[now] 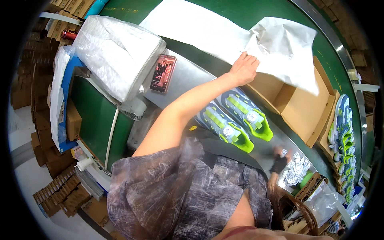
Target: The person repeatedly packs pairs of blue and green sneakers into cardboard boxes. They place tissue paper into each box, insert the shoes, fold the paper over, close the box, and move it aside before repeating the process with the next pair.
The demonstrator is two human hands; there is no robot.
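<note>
The green table (248, 12) carries a long white paper sheet (208, 28), an open cardboard box (304, 108) and a pair of grey-and-lime shoes (236, 120) lying side by side just left of the box. The left hand (243, 68) rests on the paper at the box's near rim, fingers curled over the sheet's edge in a loose grip. The right hand (279, 162), low beside small packets (296, 168), is blurred; its grip cannot be told.
</note>
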